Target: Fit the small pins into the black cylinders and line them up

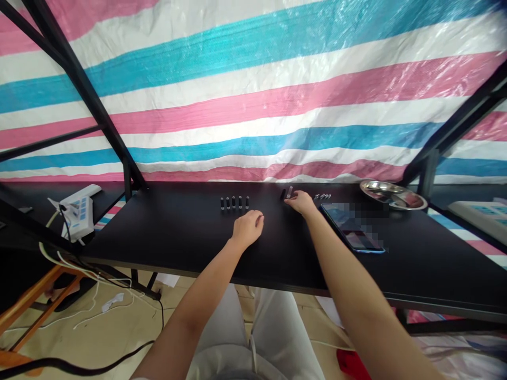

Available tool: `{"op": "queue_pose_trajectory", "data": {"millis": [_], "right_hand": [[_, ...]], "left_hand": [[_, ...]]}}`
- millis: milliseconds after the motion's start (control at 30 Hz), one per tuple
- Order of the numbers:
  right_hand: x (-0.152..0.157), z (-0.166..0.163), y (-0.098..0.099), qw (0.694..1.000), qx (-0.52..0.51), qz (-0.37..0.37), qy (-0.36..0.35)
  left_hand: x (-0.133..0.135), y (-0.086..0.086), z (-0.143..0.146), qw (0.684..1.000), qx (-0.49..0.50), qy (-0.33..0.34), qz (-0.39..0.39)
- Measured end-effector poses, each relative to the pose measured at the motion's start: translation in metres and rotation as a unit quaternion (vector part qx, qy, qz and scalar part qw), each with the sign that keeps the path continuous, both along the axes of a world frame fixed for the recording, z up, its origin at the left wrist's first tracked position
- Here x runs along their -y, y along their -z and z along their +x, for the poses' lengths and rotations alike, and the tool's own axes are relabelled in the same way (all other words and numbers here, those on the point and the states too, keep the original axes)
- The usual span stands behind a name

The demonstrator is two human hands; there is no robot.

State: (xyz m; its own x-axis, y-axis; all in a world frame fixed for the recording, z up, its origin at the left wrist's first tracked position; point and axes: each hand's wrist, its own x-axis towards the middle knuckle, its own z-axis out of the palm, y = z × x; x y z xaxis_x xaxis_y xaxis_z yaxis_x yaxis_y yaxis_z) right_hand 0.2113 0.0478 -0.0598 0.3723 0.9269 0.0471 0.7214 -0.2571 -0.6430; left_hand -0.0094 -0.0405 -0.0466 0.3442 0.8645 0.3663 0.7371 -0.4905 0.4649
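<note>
Your right hand (301, 202) is pinching a small dark cylinder (289, 192) at about 1 o'clock on the bench (178, 237). Your left hand (248, 227) rests loosely curled and holds nothing, just below the row of five matching cylinders (234, 203) at 12 o'clock.

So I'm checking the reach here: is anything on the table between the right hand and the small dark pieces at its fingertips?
Nothing visible. The right hand already has its fingers at the small dark pieces. The phone lies off to its right side.
</note>
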Motion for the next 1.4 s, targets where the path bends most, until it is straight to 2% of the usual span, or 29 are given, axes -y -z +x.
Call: {"op": "queue_pose_trajectory", "data": {"millis": [100,200,367,500,733,867,1000,1200,1400], "right_hand": [[0.024,-0.015,0.0,0.994,-0.035,0.062,0.083],[0.046,-0.032,-0.002,0.988,-0.021,0.124,0.089],[0.065,-0.05,-0.002,0.981,-0.011,0.192,-0.03],[0.07,-0.057,0.002,0.971,0.004,0.214,-0.109],[0.07,-0.061,0.008,0.963,0.01,0.208,-0.172],[0.069,-0.063,0.01,0.961,0.002,0.2,-0.192],[0.069,-0.065,0.008,0.961,-0.042,0.197,-0.188],[0.073,-0.074,-0.001,0.939,-0.223,0.163,-0.205],[0.075,-0.077,-0.005,0.91,-0.31,0.18,-0.21]], "left_hand": [[-0.001,-0.003,-0.001,0.998,-0.022,-0.065,-0.013],[-0.002,-0.006,-0.001,0.993,-0.049,-0.106,-0.028],[-0.006,-0.003,0.002,0.989,-0.071,-0.128,-0.026],[-0.01,-0.002,0.006,0.988,-0.078,-0.127,-0.028],[-0.018,-0.003,0.009,0.986,-0.095,-0.131,-0.035],[-0.019,-0.003,0.007,0.988,-0.056,-0.135,-0.043],[-0.019,-0.002,0.003,0.993,0.038,-0.103,-0.052],[-0.01,0.001,0.004,0.976,0.212,0.016,-0.038],[-0.004,-0.001,0.006,0.971,0.23,0.044,-0.051]]}}
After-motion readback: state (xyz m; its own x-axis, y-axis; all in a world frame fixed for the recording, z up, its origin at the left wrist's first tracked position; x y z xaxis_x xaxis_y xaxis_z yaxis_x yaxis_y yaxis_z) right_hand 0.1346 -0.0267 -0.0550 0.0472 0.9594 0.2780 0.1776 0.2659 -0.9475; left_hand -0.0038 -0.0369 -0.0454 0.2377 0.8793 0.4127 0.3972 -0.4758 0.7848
